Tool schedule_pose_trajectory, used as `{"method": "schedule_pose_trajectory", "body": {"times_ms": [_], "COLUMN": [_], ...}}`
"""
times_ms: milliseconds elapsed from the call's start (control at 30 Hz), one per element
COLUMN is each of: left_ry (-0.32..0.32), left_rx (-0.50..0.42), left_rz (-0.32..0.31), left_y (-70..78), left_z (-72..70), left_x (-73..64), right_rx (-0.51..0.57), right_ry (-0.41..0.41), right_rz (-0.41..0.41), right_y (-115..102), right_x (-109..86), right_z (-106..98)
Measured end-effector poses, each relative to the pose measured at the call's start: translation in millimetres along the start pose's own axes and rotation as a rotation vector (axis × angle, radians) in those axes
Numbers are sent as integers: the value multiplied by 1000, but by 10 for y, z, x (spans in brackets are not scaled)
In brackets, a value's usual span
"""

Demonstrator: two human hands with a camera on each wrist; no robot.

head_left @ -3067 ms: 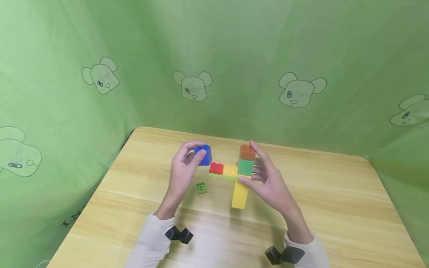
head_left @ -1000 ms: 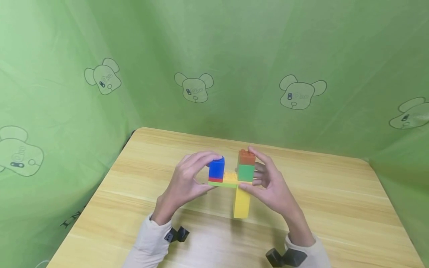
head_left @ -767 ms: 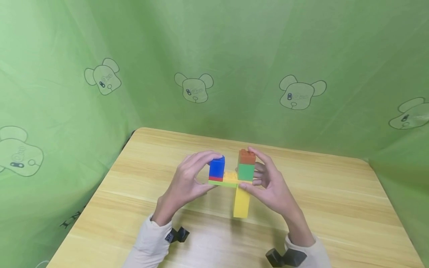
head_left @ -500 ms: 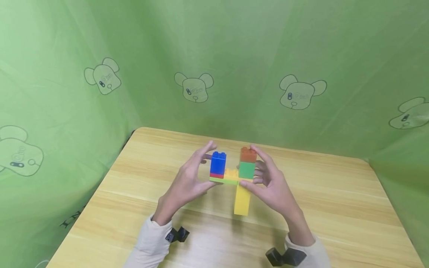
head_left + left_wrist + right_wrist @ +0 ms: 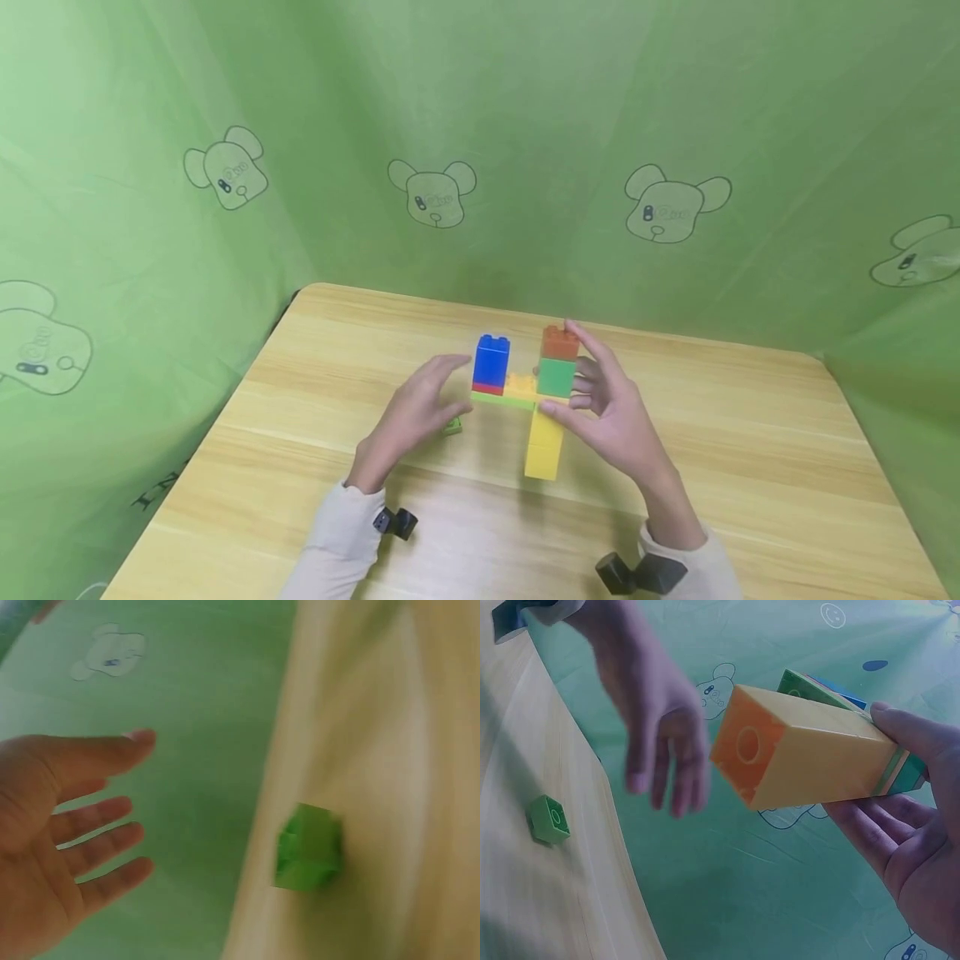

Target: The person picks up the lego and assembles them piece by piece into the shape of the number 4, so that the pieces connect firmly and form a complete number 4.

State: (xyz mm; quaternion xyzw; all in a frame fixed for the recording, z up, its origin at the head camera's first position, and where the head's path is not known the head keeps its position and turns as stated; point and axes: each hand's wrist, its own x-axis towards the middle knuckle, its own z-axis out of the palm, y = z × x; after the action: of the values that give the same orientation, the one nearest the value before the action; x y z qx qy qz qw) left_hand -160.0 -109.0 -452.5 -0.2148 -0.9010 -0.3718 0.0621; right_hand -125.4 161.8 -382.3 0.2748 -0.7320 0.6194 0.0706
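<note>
My right hand (image 5: 611, 408) holds a building-block assembly up off the table, thumb in front and fingers behind and on top. Its stem is yellow bricks (image 5: 543, 450). Across it lies a light-green and yellow layer, with a dark-green brick (image 5: 557, 377) and an orange-brown brick (image 5: 560, 342) stacked on the right. At the left end a blue brick (image 5: 491, 364) sits on a red brick (image 5: 487, 389). My left hand (image 5: 412, 408) is just left of the blue brick, fingers apart and nothing in them. A loose green brick (image 5: 309, 847) lies on the table, partly hidden by the left hand in the head view.
A wooden table (image 5: 750, 450) lies under both hands. Green fabric (image 5: 525, 100) with printed bear heads hangs behind and at the sides. Small black devices are strapped to both wrists.
The blue brick went from my left hand onto the red brick. The left hand then let go and drew back to the left. The right hand keeps its hold, nearly still.
</note>
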Motion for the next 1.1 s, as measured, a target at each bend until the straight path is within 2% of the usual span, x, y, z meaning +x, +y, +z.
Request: {"method": "schedule_pose_trajectory", "body": {"times_ms": [67,200,333,567,833,967,1100], "left_ry": [-55,-160,-212,-228,-273,-256,-220], "left_rx": [56,113,132,137,170,148,127], "left_rz": [-4,-36,-56,-55,-5,-13,-47], "left_y": [-53,-118,-143,-171,-190,-202,-216], "left_z": [65,185,275,356,351,353,342], "left_x": [-15,-55,-87,-121,-173,-199,-211], "right_rx": [-3,-3,0,1,10,13,22], "right_ry": [0,-3,-3,-1,1,6,11], "right_rz": [1,-2,0,-3,-11,-31,-54], "right_y": [-1,-4,-4,-8,-7,-2,-1], "right_x": [2,6,8,7,3,5,7], "right_z": [-1,-1,-2,-1,-1,-4,-3]}}
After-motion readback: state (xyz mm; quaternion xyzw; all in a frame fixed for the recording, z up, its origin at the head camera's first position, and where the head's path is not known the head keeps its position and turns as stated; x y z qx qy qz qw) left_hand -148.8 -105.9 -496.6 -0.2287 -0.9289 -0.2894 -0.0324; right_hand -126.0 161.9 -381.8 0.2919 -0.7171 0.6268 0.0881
